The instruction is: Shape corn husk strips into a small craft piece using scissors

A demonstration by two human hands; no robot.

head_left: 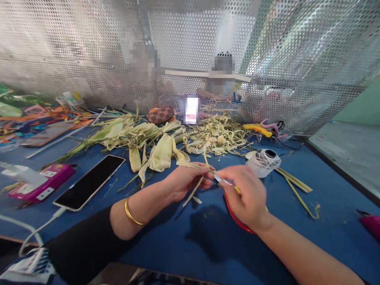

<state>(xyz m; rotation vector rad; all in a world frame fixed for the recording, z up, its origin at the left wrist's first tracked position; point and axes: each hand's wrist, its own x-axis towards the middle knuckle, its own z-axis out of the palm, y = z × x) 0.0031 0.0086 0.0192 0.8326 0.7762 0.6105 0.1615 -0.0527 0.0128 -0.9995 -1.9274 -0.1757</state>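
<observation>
My left hand (190,180) is closed in a pinch on a narrow strip of pale corn husk (192,192), whose ends stick out above and below the fingers. Against the strip, at the fingertips, lies the metal blade of a pair of scissors (218,178). My right hand (246,194) is wrapped round these scissors; a red handle loop shows below the palm and a bit of yellow between the fingers. A small scrap of husk (197,200) lies on the table under my left hand. Behind it are wide pale husks (162,154) and a heap of curled husk trimmings (218,136).
A phone (90,182) on a cable lies left, beside a magenta power strip (49,182) with a white plug. A white spool-like container (263,162) stands right, near loose stalks (297,194). A yellow-handled tool (258,129) lies behind. Perforated metal sheet (190,35) backs the blue table.
</observation>
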